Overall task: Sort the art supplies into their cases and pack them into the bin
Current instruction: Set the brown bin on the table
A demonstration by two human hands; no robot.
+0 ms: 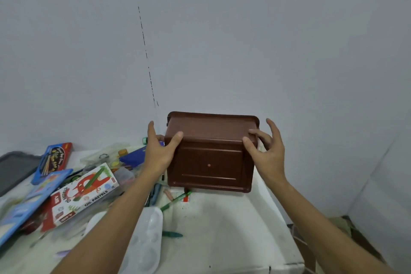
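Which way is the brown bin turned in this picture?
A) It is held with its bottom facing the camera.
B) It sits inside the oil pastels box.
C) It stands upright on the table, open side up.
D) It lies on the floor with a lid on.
A: the bin shows its flat bottom panel to the camera, held above the table between the left hand and the right hand.

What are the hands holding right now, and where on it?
Both hands grip the brown bin, tipped with its underside toward the camera: left hand on its left edge, right hand on its right edge.
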